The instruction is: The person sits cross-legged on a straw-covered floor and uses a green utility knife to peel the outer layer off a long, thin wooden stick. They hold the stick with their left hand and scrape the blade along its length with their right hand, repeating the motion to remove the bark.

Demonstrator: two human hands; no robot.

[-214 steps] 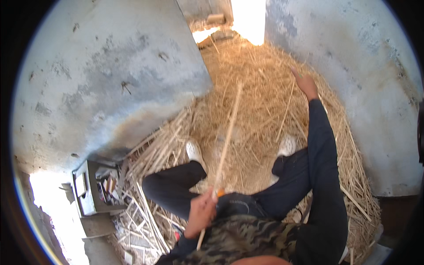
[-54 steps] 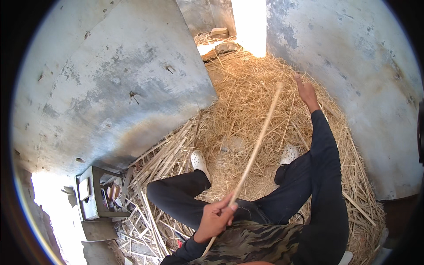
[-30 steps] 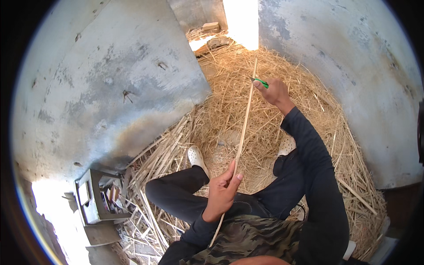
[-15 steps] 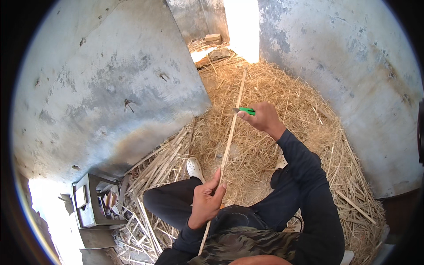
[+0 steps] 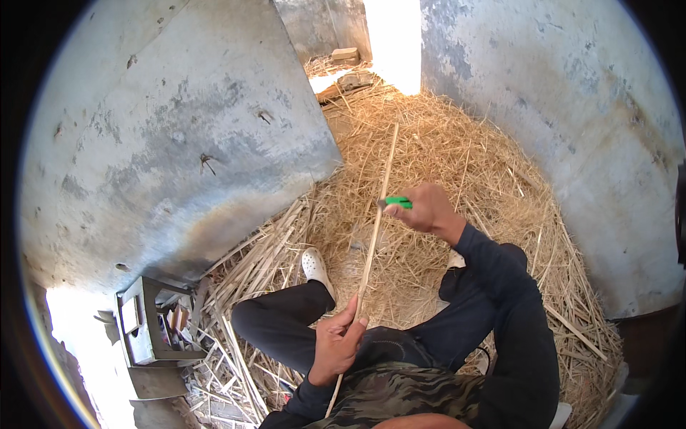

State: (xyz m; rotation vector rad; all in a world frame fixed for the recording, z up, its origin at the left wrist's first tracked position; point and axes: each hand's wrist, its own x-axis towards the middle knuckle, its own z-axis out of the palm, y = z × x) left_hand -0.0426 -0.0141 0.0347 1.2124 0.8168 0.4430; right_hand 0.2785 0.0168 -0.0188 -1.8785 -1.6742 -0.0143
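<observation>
A long, thin, pale strip that looks like split bamboo (image 5: 371,250) runs from my lap up and slightly right over the shavings. Near its lower part my left hand (image 5: 339,342) is closed round it, thumb on top. My right hand (image 5: 429,209) is closed round the green handle of a knife (image 5: 398,203). The short dark blade meets the strip about midway along its visible length. Its exact cutting angle is too small to make out. The strip's far end hangs free, and its near end passes under my left hand beside my camouflage-patterned clothing.
Curly straw-coloured shavings (image 5: 493,179) cover the floor ahead and to the right. Split strips (image 5: 257,250) lie piled at left, beside a wooden box-like stand (image 5: 150,325) with odds and ends. Worn grey walls (image 5: 179,143) flank me. A brick (image 5: 345,54) lies by the bright gap.
My right hand has drawn the knife down along the strip, toward me. My left hand has kept its grip, shifting slightly lower with the strip.
</observation>
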